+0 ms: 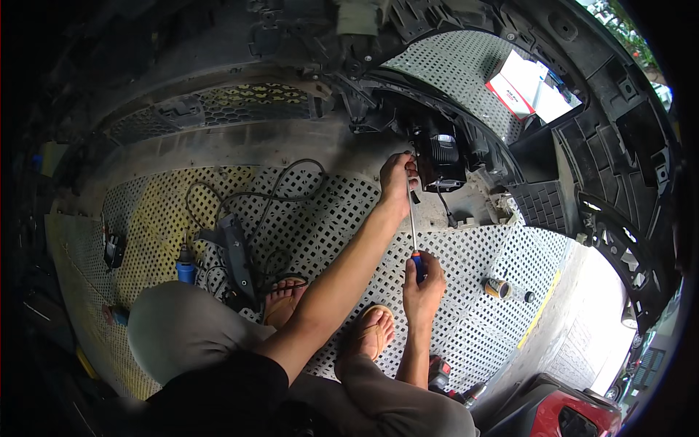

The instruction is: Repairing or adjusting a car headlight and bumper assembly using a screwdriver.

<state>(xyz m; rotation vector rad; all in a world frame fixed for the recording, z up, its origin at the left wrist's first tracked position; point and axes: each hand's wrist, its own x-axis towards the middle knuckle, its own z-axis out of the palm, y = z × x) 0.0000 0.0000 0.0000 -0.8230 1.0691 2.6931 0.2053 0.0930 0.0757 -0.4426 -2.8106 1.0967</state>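
My right hand (424, 290) grips the blue-and-red handle of a long screwdriver (413, 229). Its thin metal shaft points away from me, up to the curled fingers of my left hand (397, 182). Those fingers close around the shaft near its tip, and the tip itself is hidden. Just right of them sits a black finned lamp unit (443, 151), fixed in the black plastic bumper (502, 156). A short cable with a connector (451, 218) hangs from the unit.
Perforated matting (349, 240) covers the floor. To the left lie a black corded power tool (237, 255) and a blue-handled tool (186, 269). A small can (497, 288) lies to the right, a cordless drill (459, 386) near my knee. Beyond the bumper opening is a white-and-red box (511, 93).
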